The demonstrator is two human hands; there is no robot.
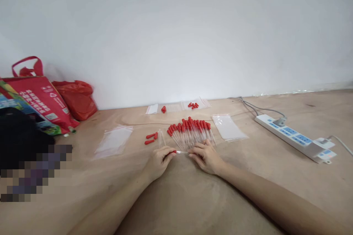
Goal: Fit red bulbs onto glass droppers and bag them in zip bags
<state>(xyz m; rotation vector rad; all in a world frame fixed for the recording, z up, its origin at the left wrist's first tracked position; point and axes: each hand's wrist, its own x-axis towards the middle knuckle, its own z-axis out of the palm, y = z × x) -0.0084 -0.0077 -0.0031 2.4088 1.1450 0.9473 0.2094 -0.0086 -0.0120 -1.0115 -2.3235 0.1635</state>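
"So, how are the two hands set?"

"Both forearms reach forward and turn in toward each other, low over the tabletop. The left hand is pinched nearly closed on the red bulb of a dropper; the right hand has its thumb and fingers closed around the far end of the clear tube."

"And the dropper itself?"

"Level, bridging the gap between both sets of fingertips."

"What lies just past them?"

"A fanned pile of droppers, red ends pointing away, right beyond the hands. Left of it are some bare tubes and three loose bulbs."

"Any containers?"

"Flat clear bags on the left, looking unfilled, and another clear packet on the right. Near the wall, a few small red bulbs are in or on a clear sleeve; I can't tell which. Far left stand a printed shopping bag and a red plastic bag, contents hidden."
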